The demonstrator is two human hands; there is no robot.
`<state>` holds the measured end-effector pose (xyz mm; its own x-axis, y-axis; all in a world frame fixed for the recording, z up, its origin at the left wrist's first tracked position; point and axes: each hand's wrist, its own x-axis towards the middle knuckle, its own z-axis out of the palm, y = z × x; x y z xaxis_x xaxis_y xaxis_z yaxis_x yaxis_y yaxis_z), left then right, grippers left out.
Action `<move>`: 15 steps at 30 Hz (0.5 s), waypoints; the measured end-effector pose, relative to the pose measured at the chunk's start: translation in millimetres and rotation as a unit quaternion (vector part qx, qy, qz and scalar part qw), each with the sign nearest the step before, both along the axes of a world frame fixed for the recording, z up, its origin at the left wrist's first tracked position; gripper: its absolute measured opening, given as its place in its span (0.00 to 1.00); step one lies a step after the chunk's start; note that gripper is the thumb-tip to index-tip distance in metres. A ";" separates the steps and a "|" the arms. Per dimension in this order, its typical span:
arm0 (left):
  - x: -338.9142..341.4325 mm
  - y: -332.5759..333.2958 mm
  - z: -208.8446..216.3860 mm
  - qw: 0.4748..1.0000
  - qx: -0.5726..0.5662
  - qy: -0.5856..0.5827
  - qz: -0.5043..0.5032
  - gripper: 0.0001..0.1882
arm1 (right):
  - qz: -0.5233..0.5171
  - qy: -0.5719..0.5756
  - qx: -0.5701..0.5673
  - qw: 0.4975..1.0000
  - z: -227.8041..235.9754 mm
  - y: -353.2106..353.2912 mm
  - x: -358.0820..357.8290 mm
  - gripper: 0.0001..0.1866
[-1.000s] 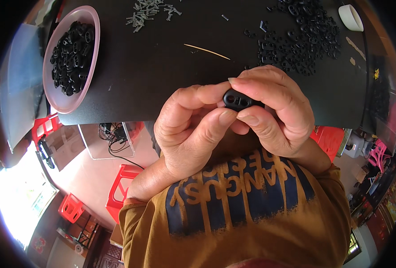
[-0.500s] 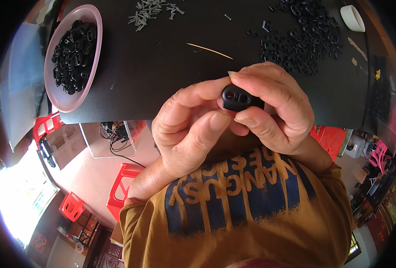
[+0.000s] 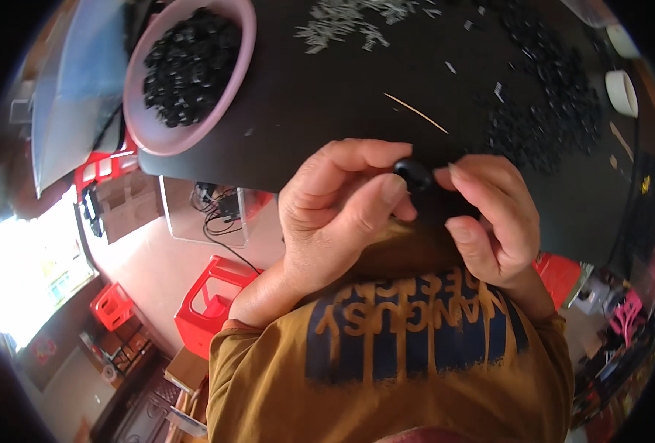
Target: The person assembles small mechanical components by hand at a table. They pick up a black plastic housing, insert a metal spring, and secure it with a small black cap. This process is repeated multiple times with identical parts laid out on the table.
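Note:
A small black two-hole cord lock [image 3: 414, 176] is pinched between the thumb and fingers of my left hand [image 3: 335, 210], just beyond the table's near edge. Its face is blurred, so the holes are hard to make out. My right hand [image 3: 501, 221] is a short way to the right of it, thumb and fingers apart, and I see nothing between them. Beyond the hands a thin wooden stick [image 3: 416, 112] lies on the dark table [image 3: 298, 103].
At the far left a pink bowl [image 3: 166, 139] holds many black cord locks. Small metal springs [image 3: 342, 28] lie heaped at the far middle. Loose black parts [image 3: 545, 122] spread over the far right, beside a white ring [image 3: 621, 94]. A red stool [image 3: 209, 306] stands below left.
My right hand has let go of the cord lock and moved off to the right. The cord lock stays in my left hand, turned. The whole view has shifted.

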<state>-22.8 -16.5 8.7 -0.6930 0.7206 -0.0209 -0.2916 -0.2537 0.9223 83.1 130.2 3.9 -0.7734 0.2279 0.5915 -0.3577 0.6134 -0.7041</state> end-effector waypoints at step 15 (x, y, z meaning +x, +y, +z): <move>-57.2 -25.9 12.0 0.940 -0.153 0.243 0.186 0.12 | -0.031 -0.010 0.028 0.999 -1.7 3.6 9.6 0.14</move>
